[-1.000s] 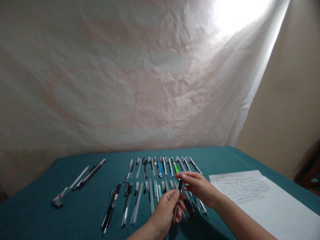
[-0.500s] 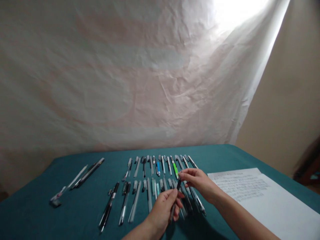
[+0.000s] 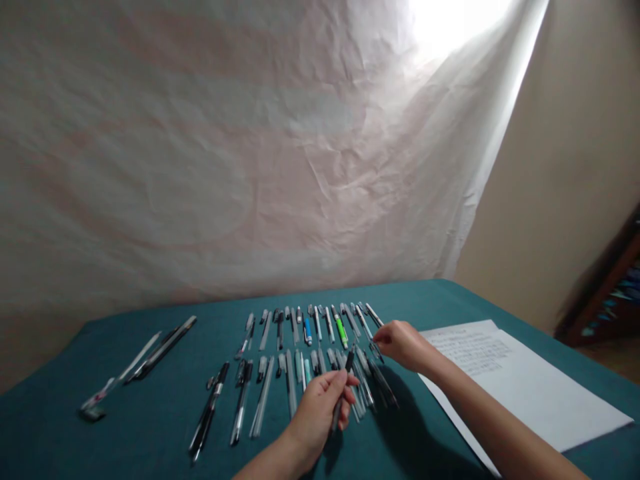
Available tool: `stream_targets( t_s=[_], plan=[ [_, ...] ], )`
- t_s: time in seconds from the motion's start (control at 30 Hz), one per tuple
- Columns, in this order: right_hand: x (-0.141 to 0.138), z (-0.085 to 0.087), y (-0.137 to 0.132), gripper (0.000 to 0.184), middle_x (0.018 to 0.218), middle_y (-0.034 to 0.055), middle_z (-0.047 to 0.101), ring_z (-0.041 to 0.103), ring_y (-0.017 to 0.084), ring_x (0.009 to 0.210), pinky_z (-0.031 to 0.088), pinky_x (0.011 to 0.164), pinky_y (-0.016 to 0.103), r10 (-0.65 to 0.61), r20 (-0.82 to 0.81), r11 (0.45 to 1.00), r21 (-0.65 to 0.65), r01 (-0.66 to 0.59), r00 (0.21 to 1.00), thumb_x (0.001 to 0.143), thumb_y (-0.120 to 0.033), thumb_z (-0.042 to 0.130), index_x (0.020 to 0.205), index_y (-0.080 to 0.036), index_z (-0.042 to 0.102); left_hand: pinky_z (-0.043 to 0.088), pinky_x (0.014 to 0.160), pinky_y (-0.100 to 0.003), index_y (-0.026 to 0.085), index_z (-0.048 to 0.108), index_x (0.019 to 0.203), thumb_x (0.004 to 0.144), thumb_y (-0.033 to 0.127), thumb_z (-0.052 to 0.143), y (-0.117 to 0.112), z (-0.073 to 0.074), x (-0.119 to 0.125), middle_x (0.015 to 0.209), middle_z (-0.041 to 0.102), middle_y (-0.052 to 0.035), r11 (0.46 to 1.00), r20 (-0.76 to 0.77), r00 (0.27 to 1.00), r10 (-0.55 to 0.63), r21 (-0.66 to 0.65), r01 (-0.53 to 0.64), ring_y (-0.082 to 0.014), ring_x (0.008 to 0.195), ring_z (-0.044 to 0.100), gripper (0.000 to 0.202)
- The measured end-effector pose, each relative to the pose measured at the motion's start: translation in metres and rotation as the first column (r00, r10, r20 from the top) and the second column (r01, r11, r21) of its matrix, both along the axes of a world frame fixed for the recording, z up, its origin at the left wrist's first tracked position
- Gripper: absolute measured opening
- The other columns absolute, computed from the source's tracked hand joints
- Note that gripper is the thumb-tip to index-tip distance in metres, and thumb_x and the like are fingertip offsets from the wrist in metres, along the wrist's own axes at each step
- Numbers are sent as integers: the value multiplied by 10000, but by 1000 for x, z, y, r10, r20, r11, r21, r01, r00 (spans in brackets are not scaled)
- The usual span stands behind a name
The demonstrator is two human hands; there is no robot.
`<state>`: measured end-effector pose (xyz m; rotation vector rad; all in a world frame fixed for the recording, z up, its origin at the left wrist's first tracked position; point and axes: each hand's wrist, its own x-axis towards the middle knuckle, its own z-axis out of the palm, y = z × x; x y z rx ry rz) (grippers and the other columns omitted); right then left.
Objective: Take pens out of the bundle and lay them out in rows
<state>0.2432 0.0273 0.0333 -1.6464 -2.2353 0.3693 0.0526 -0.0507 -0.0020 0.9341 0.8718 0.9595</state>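
My left hand [image 3: 325, 403] is closed around a pen [image 3: 350, 360], its dark grip and tip pointing up and away from me. My right hand [image 3: 403, 343] hovers to the right of it, fingertips pinched on a small clear and dark pen cap [image 3: 376, 351], partly hidden by the fingers. Below and beyond both hands lie two rows of pens, many with their caps set beside them. Among these are a blue pen [image 3: 307, 331] and a bright green pen [image 3: 341, 331] in the far row. Part of the near row is covered by my left hand.
Several more pens [image 3: 165, 350] lie apart at the left, near a white and dark item [image 3: 95, 403]. Sheets of paper [image 3: 540, 387], one with handwriting, rest at the right. A pale sheet [image 3: 225, 167] hangs behind the dark green tabletop [image 3: 140, 433].
My right hand has moved right, away from the pen tip, with the cap in its fingers. My left hand keeps the pen. The view has turned slightly to the right.
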Motion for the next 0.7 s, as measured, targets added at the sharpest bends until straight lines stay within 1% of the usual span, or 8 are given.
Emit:
stream_targets(
  t_s=[0.07, 0.17, 0.3, 0.47, 0.6, 0.7],
  plan=[
    [0, -9, 1, 190, 673, 40, 653, 580, 154, 649, 314, 536, 207, -17, 120, 1000, -22, 20, 993, 624, -150, 513, 724, -192, 669, 265, 373, -166, 118, 547, 820, 726, 482, 469, 1, -1, 0, 593, 479, 29, 1000, 0, 1000, -1, 6, 1, -24, 401, 368, 384],
    [-1, -19, 0, 187, 743, 54, 653, 583, 178, 697, 302, 530, 211, -38, 225, 999, -14, 42, 974, 608, -173, 548, 767, -191, 644, 269, 375, -165, 118, 543, 823, 739, 475, 455, 2, -2, 0, 593, 479, 27, 1000, 4, 1000, 9, 18, -10, -25, 404, 368, 377],
    [-4, -22, -1, 130, 742, 72, 648, 583, 194, 713, 290, 528, 223, -48, 313, 998, -18, 57, 948, 626, -186, 553, 737, -171, 620, 269, 377, -161, 119, 541, 830, 749, 460, 451, 1, -2, -1, 596, 473, 29, 999, 8, 999, 38, 16, -38, -22, 409, 371, 362],
    [-6, -19, -4, 118, 763, 83, 648, 588, 206, 734, 300, 543, 231, -60, 318, 998, -5, 66, 946, 649, -222, 567, 741, -164, 611, 271, 372, -161, 121, 540, 818, 749, 458, 451, 0, -1, 0, 594, 469, 31, 999, -2, 999, 39, 11, -39, -24, 407, 372, 355],
    [-6, -17, -5, 118, 761, 83, 648, 591, 201, 728, 315, 554, 230, -73, 301, 996, -19, 83, 951, 662, -247, 572, 736, -164, 612, 276, 372, -160, 124, 541, 826, 744, 460, 458, 0, -1, 0, 600, 474, 30, 999, -8, 999, 39, 11, -39, -25, 413, 379, 356],
    [-4, -12, -5, 109, 751, 83, 646, 587, 199, 709, 312, 541, 235, -104, 284, 993, -18, 114, 953, 666, -248, 571, 719, -164, 617, 274, 371, -159, 123, 544, 823, 744, 462, 457, 0, -1, 0, 597, 473, 31, 999, -10, 999, 40, 11, -40, -24, 410, 377, 359]
  ],
)
